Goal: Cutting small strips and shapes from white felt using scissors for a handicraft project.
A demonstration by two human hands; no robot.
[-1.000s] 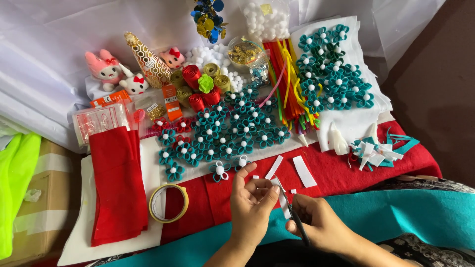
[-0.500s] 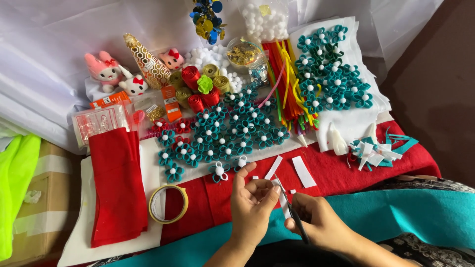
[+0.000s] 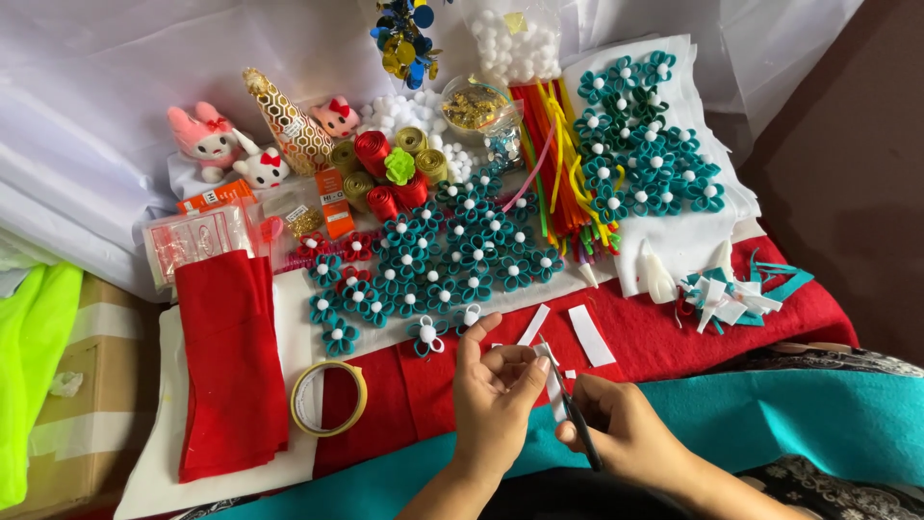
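From the head view, the left hand (image 3: 496,395) pinches a white paper strip (image 3: 551,380) in its fingers above the red felt (image 3: 414,395); the right hand (image 3: 621,433) grips scissors (image 3: 577,424), touching the strip. An orange packet (image 3: 334,202) lies beside teal paper flowers (image 3: 452,255).

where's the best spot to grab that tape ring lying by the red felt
Pinch the tape ring across its band at the near-right edge, one finger inside the open hole, coming from above. It lies flat on the white sheet with the folded red felt close on its left, so the right side is freer.
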